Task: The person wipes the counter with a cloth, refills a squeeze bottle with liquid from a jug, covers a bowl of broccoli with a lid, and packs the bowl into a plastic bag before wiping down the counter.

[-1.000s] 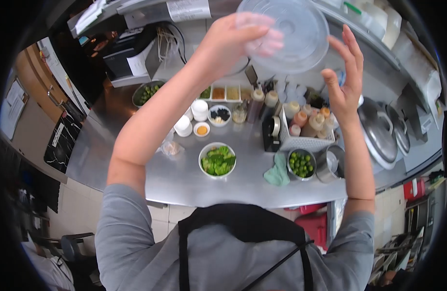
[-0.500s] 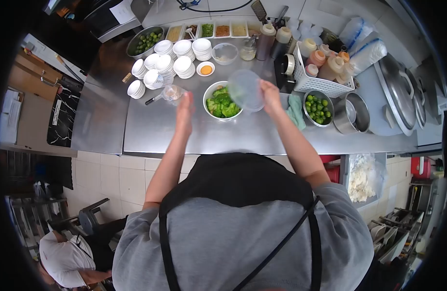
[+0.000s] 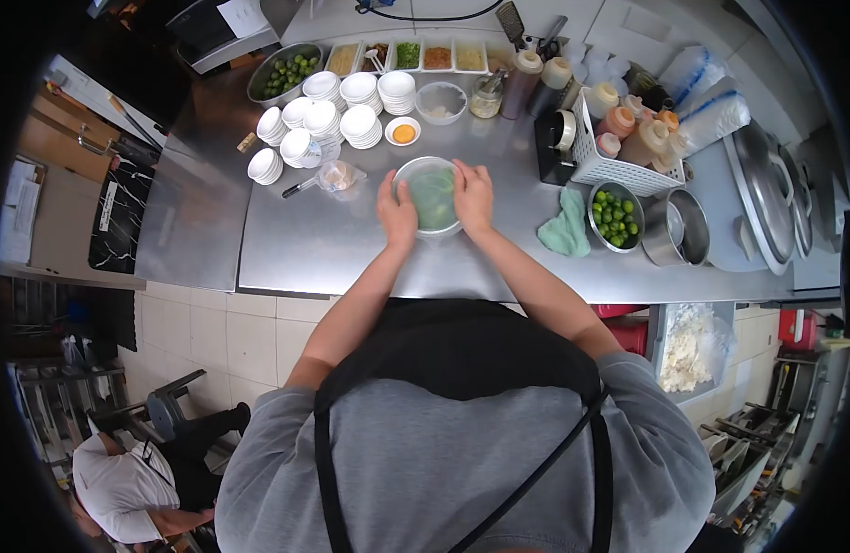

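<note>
A translucent round plastic lid (image 3: 431, 197) covers the white bowl (image 3: 436, 234), and green leafy vegetables show dimly through it. My left hand (image 3: 399, 214) grips the left edge, fingers curved along the rim with the thumb on top. On the right edge, my right hand (image 3: 474, 195) holds the lid the same way. Whether the lid's rim is seated all round is hidden by my fingers. Behind the bowl sits a small white dish (image 3: 403, 131) with an orange-yellow content. A clear bag with a dark-handled utensil (image 3: 336, 177) lies to the left.
Stacks of white cups (image 3: 322, 120) stand back left, before a row of ingredient trays (image 3: 437, 58). At right are a green cloth (image 3: 565, 224), a bowl of limes (image 3: 615, 217), a metal pot (image 3: 675, 228) and a white bottle basket (image 3: 628, 172). Another person (image 3: 130, 488) is at lower left.
The lid has come down leftward from my right hand onto the bowl, covering the greens. My left hand has moved right to the bowl's edge and now grips there.
</note>
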Tool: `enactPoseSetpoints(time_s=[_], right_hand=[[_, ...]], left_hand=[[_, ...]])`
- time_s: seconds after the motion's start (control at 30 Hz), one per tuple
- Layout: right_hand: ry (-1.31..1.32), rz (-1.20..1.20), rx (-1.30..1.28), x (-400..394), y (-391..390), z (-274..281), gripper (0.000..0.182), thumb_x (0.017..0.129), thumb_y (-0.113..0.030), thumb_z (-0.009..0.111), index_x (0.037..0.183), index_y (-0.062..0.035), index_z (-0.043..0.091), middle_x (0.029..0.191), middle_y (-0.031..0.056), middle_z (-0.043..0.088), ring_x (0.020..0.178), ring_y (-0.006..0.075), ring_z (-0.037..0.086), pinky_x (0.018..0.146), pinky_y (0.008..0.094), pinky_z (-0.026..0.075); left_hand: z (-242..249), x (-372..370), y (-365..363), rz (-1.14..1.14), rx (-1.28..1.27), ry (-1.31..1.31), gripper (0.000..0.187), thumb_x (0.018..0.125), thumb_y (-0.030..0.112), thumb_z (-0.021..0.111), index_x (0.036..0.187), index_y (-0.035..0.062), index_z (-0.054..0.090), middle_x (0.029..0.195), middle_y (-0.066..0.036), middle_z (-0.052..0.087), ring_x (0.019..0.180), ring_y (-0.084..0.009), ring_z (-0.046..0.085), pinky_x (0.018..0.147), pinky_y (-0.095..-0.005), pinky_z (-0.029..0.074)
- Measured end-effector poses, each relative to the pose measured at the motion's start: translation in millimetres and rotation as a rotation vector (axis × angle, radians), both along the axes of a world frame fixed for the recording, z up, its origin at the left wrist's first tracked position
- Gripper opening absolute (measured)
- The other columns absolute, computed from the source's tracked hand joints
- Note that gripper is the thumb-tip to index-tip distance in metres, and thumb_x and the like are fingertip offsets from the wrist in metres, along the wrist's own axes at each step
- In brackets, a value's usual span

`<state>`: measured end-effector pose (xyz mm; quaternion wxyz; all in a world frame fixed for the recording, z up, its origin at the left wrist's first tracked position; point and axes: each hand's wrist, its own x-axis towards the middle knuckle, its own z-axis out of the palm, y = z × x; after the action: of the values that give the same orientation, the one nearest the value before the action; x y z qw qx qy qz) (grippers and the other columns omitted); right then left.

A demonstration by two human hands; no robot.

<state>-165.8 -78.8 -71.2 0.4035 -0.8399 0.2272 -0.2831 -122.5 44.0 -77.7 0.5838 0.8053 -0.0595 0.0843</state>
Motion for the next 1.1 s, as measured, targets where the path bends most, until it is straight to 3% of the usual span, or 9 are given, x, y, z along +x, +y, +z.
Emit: enactPoseSetpoints(time_s=[0.23,0.4,0.63,0.73,0.8,0.93,1.0,1.1], right_hand=[[0.092,-0.010,-0.108,22.0,2.3,-4.3,0.030,0.090,-0.028,0.041,0.107,-0.0100,0.057,0.095,0.0174,0.053,0.092,0.0342,0.049,0.079,0.0423,0.041],[0.117,0.001,-0.183,32.6,3.7,1.2,0.027,0.090,-0.025,0.038,0.100,-0.0069,0.056,0.095,0.0162,0.052,0.092,0.0341,0.049,0.078,0.0434,0.041],[0.061,0.003,-0.182,27.3,-1.6,-0.8,0.025,0.090,-0.022,0.039,0.101,-0.0075,0.056,0.095,0.0161,0.053,0.094,0.0334,0.049,0.078,0.0418,0.041],[-0.004,0.107,-0.145,4.8,-12.3,-4.4,0.026,0.090,-0.022,0.040,0.096,-0.0064,0.060,0.092,0.0178,0.055,0.093,0.0337,0.050,0.078,0.0401,0.042],[0.106,0.155,0.135,-9.0,-18.2,-2.5,0.031,0.088,-0.029,0.045,0.087,-0.0038,0.063,0.090,0.0185,0.057,0.087,0.0343,0.053,0.074,0.0407,0.042],[0.201,0.123,0.099,-1.3,-30.1,-15.3,0.036,0.085,-0.036,0.051,0.084,-0.0021,0.064,0.086,0.0187,0.060,0.078,0.0345,0.057,0.070,0.0402,0.044],[0.177,0.154,0.346,0.0,-28.8,-12.8,0.040,0.083,-0.040,0.052,0.085,-0.0028,0.065,0.082,0.0192,0.062,0.076,0.0342,0.059,0.070,0.0387,0.045],[0.227,0.149,0.408,1.1,-28.7,-11.2,0.041,0.083,-0.041,0.051,0.085,-0.0027,0.065,0.078,0.0199,0.063,0.076,0.0333,0.061,0.071,0.0364,0.046]], left_hand=[[4.4,18.5,1.0,0.016,0.094,-0.120,0.028,0.089,0.017,0.047,0.106,-0.0018,0.056,0.104,-0.019,0.058,0.097,-0.0314,0.055,0.085,-0.0355,0.041],[4.8,31.6,1.1,0.002,0.216,-0.170,0.026,0.089,0.015,0.045,0.103,-0.0027,0.057,0.094,-0.019,0.058,0.089,-0.0329,0.055,0.079,-0.0383,0.041],[-2.1,33.9,-0.5,0.028,0.142,-0.275,0.025,0.089,0.015,0.046,0.098,-0.0030,0.059,0.087,-0.018,0.057,0.083,-0.0309,0.055,0.075,-0.0377,0.041],[-5.7,28.1,6.4,-0.098,0.118,-0.229,0.024,0.089,0.018,0.048,0.088,-0.0030,0.060,0.076,-0.015,0.055,0.071,-0.0266,0.052,0.066,-0.0345,0.040],[1.8,20.3,7.4,-0.230,0.210,-0.047,0.025,0.087,0.019,0.051,0.078,-0.0029,0.060,0.069,-0.015,0.052,0.064,-0.0290,0.050,0.061,-0.0360,0.039],[-1.9,25.4,3.1,-0.276,0.105,-0.062,0.030,0.086,0.022,0.053,0.072,-0.0041,0.056,0.064,-0.015,0.047,0.058,-0.0274,0.046,0.056,-0.0362,0.036],[-3.1,28.0,4.4,-0.295,0.150,-0.003,0.032,0.086,0.022,0.054,0.068,-0.0046,0.053,0.063,-0.015,0.045,0.056,-0.0280,0.045,0.055,-0.0372,0.035],[-5.4,27.9,4.1,-0.286,0.163,-0.021,0.034,0.086,0.022,0.054,0.066,-0.0049,0.052,0.062,-0.015,0.044,0.055,-0.0283,0.044,0.054,-0.0378,0.034]])
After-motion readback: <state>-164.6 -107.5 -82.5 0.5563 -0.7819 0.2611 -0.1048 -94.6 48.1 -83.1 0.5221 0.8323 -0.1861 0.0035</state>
